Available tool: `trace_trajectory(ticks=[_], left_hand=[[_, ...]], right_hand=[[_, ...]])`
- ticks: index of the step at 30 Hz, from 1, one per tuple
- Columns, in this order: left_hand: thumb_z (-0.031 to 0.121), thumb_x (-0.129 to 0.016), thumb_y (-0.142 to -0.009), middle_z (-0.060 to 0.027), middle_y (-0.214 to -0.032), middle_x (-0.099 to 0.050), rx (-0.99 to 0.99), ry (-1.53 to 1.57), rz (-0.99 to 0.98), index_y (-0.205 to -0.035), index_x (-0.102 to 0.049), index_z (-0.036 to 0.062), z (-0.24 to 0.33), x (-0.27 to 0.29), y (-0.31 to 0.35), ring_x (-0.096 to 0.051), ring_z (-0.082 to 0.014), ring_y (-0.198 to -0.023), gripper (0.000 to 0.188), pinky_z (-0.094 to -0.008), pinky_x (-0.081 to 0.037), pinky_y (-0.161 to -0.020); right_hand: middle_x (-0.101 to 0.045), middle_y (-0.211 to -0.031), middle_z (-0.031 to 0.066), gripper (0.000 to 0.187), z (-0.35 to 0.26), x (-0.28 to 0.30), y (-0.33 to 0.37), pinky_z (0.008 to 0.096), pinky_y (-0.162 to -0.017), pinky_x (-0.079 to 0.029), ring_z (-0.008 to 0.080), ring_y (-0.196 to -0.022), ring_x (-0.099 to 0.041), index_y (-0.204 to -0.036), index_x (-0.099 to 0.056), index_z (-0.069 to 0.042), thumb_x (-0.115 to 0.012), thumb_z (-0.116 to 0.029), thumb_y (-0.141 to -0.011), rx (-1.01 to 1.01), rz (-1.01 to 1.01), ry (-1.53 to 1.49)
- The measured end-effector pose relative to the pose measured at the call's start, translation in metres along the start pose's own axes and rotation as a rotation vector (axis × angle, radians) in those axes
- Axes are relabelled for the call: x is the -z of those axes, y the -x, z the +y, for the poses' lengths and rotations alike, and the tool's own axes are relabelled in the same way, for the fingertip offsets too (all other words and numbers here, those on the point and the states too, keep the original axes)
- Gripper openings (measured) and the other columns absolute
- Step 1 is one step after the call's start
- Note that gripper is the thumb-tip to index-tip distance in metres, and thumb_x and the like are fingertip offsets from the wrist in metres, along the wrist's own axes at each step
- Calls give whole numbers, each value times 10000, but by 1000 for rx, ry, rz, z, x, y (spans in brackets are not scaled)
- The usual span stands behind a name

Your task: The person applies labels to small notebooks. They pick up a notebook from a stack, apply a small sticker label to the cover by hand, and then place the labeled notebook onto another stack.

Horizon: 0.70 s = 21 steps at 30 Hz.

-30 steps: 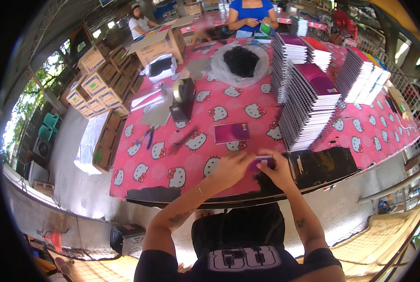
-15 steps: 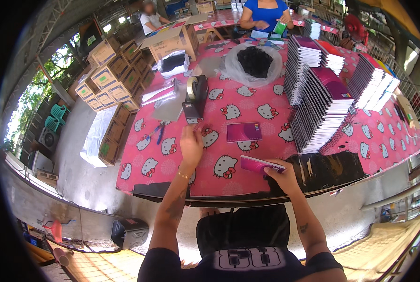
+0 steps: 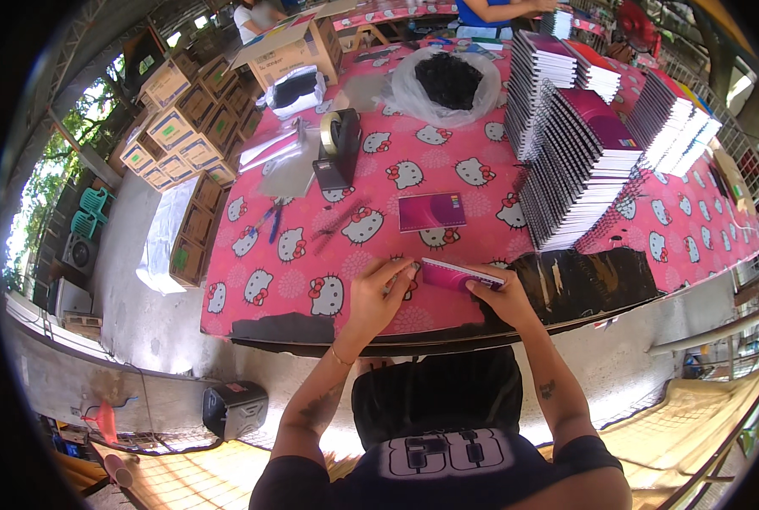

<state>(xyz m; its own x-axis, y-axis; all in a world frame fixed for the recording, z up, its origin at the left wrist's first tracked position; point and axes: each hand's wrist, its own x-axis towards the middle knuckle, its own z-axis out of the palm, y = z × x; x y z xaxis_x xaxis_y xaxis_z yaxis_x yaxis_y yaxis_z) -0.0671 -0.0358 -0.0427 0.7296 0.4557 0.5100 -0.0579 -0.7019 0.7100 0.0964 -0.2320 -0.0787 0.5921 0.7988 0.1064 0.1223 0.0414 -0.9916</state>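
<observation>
My right hand point(image 3: 500, 297) grips a small purple spiral notebook point(image 3: 449, 274) by its right end, thumb on the cover, just above the near part of the table. Close by its left end is my left hand point(image 3: 382, 293), fingers pinched together; whatever they hold, if anything, is too small to make out. A second purple notebook point(image 3: 431, 212) lies flat on the pink cloth beyond both hands. Farther left stands a black tape dispenser point(image 3: 337, 151) with a roll in it. A thin dark coil-like piece point(image 3: 342, 225) and a blue-handled tool point(image 3: 275, 223) lie nearer.
Tall stacks of spiral notebooks point(image 3: 579, 178) rise on the right. A plastic bag with black contents point(image 3: 447, 82) and an open carton point(image 3: 299, 58) stand toward the back. Stacked cartons point(image 3: 184, 127) fill the floor at left. Another person in blue point(image 3: 492, 10) works across the table.
My left hand has come from near the tape dispenser toward the held notebook's left end. The right hand keeps its grip. The view has shifted, and the person in blue has turned aside.
</observation>
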Motion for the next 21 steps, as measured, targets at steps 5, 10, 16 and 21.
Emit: trace_trajectory(ticks=[5, 10, 16, 21], left_hand=[[145, -705, -931, -104, -737, -638, 47, -14, -60, -996, -750, 16, 0, 4, -9, -536, -151, -558, 151, -293, -411, -514], [193, -714, -927, -127, -700, -617, 37, -173, -181, -987, -719, 22, -10, 9, -23, -547, -186, -552, 181, -315, -441, -543], [212, -740, -901, -110, -877, -638, -113, -108, -438, -1106, -689, 71, -17, 15, -44, -640, -227, -716, 255, -338, -499, -610], [256, -712, -905, -94, -1034, -588, -266, -89, -407, -1133, -645, 107, 9, 13, -47, -655, -285, -881, 281, -368, -520, -696]], right_hand=[[-670, -859, 2, 292, 0, 0, 0, 229, -653, -453, 57, -735, -552, -1205, -702, -14, -691, -43, -915, 7, 10, -22], [-670, -864, -2, 272, 0, -1, 0, 224, -657, -453, 55, -739, -554, -1183, -705, -5, -698, -44, -914, 14, -3, -17], [-694, -929, 9, 284, -1, 1, 0, 231, -732, -486, 59, -818, -592, -1185, -701, 6, -718, -60, -910, -61, -18, -58], [-712, -1019, 55, 290, -9, 2, 8, 262, -864, -498, 97, -942, -620, -1205, -687, 27, -694, -52, -926, 13, -26, -12]])
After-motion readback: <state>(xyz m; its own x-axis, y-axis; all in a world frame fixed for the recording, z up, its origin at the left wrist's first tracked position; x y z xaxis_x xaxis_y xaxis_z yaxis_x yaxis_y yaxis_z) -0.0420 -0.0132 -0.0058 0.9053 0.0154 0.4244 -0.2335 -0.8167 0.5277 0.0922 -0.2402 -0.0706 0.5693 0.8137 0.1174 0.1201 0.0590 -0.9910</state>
